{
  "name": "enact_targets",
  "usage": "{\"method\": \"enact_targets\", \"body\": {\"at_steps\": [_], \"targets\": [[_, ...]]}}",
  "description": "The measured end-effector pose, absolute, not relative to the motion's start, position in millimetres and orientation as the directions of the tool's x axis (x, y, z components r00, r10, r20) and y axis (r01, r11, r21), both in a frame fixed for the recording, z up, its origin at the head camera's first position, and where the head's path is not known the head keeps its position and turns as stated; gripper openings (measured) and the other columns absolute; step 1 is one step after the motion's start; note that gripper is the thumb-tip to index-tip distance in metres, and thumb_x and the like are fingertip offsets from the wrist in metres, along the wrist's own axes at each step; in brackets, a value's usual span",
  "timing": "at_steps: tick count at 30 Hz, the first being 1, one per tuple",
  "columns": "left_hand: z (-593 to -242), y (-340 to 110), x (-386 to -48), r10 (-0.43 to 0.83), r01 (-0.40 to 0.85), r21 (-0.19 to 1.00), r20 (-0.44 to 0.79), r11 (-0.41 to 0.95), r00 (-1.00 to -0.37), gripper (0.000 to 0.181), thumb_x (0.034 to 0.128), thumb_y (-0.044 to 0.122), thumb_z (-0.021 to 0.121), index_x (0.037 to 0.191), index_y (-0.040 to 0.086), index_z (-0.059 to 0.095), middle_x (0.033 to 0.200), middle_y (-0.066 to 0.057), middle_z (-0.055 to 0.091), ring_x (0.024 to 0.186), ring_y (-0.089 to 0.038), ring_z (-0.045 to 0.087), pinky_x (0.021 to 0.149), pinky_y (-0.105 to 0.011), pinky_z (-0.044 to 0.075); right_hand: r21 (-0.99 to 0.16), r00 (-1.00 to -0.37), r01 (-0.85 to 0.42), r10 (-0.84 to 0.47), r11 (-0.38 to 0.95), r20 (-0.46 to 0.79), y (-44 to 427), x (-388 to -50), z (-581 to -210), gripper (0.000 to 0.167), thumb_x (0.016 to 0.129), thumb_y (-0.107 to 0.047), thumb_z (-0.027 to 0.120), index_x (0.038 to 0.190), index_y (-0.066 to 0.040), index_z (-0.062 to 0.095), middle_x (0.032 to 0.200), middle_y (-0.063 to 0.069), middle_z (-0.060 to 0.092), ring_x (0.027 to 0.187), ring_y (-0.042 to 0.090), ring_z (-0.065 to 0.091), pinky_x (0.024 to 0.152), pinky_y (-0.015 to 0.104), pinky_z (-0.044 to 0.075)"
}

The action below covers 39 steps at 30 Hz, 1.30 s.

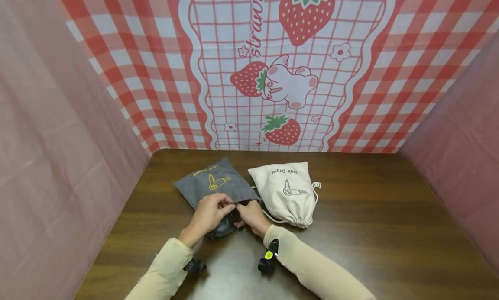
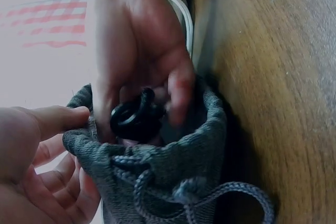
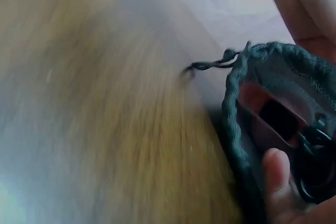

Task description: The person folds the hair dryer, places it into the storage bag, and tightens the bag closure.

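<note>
A dark grey drawstring bag (image 1: 218, 183), printed with a yellow hair dryer drawing, lies on the table with its mouth toward me. At the mouth's rim, my left hand (image 1: 210, 211) pinches the fabric. My right hand (image 1: 251, 215) reaches into the opening, thumb and fingers on either side of a coiled black cord (image 2: 137, 119). Part of its fingers is hidden in the bag, so whether they grip the cord is unclear. Deeper inside, in the right wrist view, a pinkish thing with a dark rectangle (image 3: 281, 119) shows.
Just right of the grey bag lies a white drawstring bag (image 1: 288, 191) marked "Hair Dryer", its mouth gathered. Grey drawstring cord (image 2: 247, 188) hangs loose at the rim. The wooden table (image 1: 370, 213) meets a checked strawberry cloth (image 1: 249, 135) at the back, with pink cloth on both sides.
</note>
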<state>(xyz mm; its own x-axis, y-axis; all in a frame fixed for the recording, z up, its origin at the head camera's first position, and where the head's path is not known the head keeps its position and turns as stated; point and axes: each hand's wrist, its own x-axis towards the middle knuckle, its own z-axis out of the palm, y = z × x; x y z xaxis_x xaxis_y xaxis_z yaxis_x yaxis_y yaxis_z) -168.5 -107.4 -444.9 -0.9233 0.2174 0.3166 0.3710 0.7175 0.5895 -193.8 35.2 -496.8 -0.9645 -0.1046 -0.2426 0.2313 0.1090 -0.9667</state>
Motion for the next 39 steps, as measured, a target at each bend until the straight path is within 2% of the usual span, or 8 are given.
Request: {"method": "enact_targets", "body": {"at_steps": [2,4,9,14,18,24,32,39], "targets": [[-444,-109,-169,0.203,0.348,0.594,0.298,0.725,-0.933,0.007,0.0816,0.017,0.077,0.081,0.014,0.071,0.069,0.004,0.063,0.061,-0.005,0.054,0.061,-0.023,0.043,-0.945,-0.944,0.242,-0.17,0.222,-0.282,38,-192,-493,0.03,0.093,-0.019,0.055,0.097,0.01,0.06,0.052,0.005,0.058,0.036,0.01,0.054,0.038,0.026,0.048],[-443,-109,-169,0.194,0.325,0.605,0.274,0.727,-0.942,0.006,0.0823,0.018,0.076,0.081,0.014,0.071,0.07,0.004,0.063,0.062,-0.006,0.053,0.061,-0.023,0.043,-0.921,-0.936,0.201,-0.213,0.333,-0.282,42,-190,-490,0.037,0.096,-0.027,0.054,0.088,0.008,0.062,0.046,0.005,0.057,0.032,0.009,0.052,0.036,0.027,0.047],[-443,-111,-169,0.185,0.3,0.622,0.245,0.723,-0.952,0.006,0.0829,0.018,0.076,0.081,0.014,0.071,0.07,0.005,0.063,0.062,-0.005,0.052,0.061,-0.022,0.043,-0.844,-0.936,0.002,-0.297,0.536,-0.191,52,-185,-482,0.044,0.095,-0.045,0.058,0.077,-0.005,0.062,0.046,0.003,0.057,0.033,0.009,0.053,0.039,0.029,0.047],[-442,-111,-168,0.178,0.293,0.645,0.239,0.705,-0.955,0.007,0.0818,0.017,0.077,0.08,0.014,0.071,0.068,0.006,0.062,0.06,-0.003,0.052,0.06,-0.021,0.043,-0.69,-0.933,-0.224,-0.356,0.688,-0.052,64,-182,-470,0.036,0.091,-0.043,0.063,0.083,-0.007,0.064,0.056,0.001,0.06,0.05,0.013,0.059,0.052,0.03,0.048],[-440,-111,-167,0.178,0.289,0.663,0.232,0.691,-0.956,0.007,0.0817,0.016,0.077,0.08,0.014,0.071,0.066,0.006,0.062,0.059,-0.002,0.053,0.059,-0.021,0.044,-0.648,-0.913,-0.301,-0.408,0.699,-0.016,72,-179,-464,0.028,0.091,-0.034,0.065,0.091,-0.006,0.065,0.063,-0.001,0.056,0.057,0.011,0.053,0.054,0.028,0.043],[-441,-111,-166,0.173,0.278,0.662,0.221,0.696,-0.96,0.008,0.0814,0.017,0.078,0.08,0.014,0.071,0.065,0.007,0.061,0.058,-0.002,0.052,0.059,-0.02,0.043,-0.67,-0.893,-0.379,-0.441,0.638,0.085,82,-179,-461,0.018,0.092,-0.021,0.064,0.086,-0.006,0.07,0.059,-0.003,0.056,0.052,0.004,0.047,0.052,0.02,0.04],[-445,-113,-165,0.171,0.28,0.651,0.227,0.706,-0.959,0.009,0.0812,0.017,0.078,0.077,0.014,0.07,0.064,0.008,0.059,0.059,-0.003,0.05,0.059,-0.02,0.042,-0.659,-0.914,-0.387,-0.361,0.645,0.183,91,-179,-459,0.019,0.089,-0.018,0.066,0.072,-0.01,0.069,0.058,-0.006,0.052,0.054,0.005,0.043,0.052,0.02,0.035],[-446,-113,-163,0.171,0.296,0.636,0.252,0.713,-0.953,0.014,0.0795,0.018,0.079,0.072,0.015,0.068,0.063,0.008,0.058,0.059,-0.004,0.048,0.058,-0.02,0.041,-0.637,-0.915,-0.396,-0.34,0.662,0.215,97,-182,-450,0.019,0.089,-0.019,0.067,0.071,-0.012,0.068,0.058,-0.005,0.055,0.054,0.005,0.043,0.053,0.02,0.036]]}}
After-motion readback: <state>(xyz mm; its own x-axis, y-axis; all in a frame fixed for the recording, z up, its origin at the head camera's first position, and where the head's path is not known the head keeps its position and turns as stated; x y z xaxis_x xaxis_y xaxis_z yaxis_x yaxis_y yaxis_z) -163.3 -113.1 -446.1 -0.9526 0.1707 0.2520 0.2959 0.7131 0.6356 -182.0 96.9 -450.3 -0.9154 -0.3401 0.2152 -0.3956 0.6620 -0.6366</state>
